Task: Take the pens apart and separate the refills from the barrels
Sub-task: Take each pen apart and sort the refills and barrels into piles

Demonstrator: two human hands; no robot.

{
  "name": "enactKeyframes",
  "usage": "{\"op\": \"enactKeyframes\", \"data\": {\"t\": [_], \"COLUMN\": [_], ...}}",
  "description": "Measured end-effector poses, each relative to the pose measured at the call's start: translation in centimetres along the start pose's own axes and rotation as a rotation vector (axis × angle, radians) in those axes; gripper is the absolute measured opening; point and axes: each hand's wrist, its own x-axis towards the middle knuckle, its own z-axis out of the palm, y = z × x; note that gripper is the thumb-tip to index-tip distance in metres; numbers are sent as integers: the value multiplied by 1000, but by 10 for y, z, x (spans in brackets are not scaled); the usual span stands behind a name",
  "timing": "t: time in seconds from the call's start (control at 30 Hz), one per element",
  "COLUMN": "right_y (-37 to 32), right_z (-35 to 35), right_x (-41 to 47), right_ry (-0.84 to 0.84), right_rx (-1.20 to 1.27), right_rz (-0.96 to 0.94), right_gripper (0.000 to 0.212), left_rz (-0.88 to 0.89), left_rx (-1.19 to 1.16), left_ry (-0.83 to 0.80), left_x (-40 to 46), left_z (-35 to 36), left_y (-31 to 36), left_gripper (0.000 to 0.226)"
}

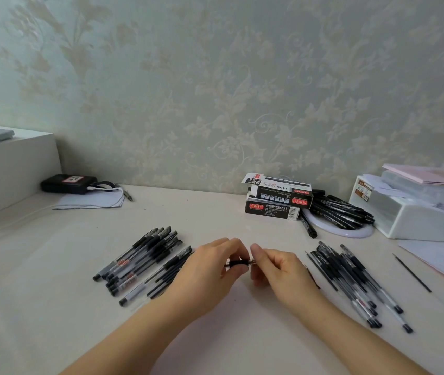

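**Both hands on 1 pen, mid-counter**

Pile of pens lies left on the counter. Left hand grips the pen by its black grip section; right hand pinches its tip end. Second pile of pens lies right, 1 loose refill beyond it. Pen boxes sit at back.

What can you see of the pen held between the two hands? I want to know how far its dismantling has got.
The pen lies roughly level above the white table, between the two piles. Only its black grip section and a short silvery tip end show. The left hand grips the barrel side, hiding it; the right hand pinches the tip end. Whether the tip is unscrewed cannot be told.
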Motion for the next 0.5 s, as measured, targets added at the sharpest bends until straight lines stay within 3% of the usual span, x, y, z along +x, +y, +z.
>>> {"op": "enactKeyframes", "data": {"t": [0.2, 0.4, 0.5], "right_y": [6, 3, 1], "right_z": [-4, 0, -1], "right_x": [0, 1, -1], "right_ry": [-82, -10, -25], "right_rx": [71, 12, 62], "right_rz": [-19, -5, -12], "right_gripper": [15, 49, 46], "left_rz": [-42, -17, -28], "left_rx": [-5, -15, -13], "left_ry": [2, 2, 15], "left_x": [0, 0, 0], "left_z": [0, 0, 0], "left_y": [-2, 0, -1], "left_gripper": [5, 6, 5]}}
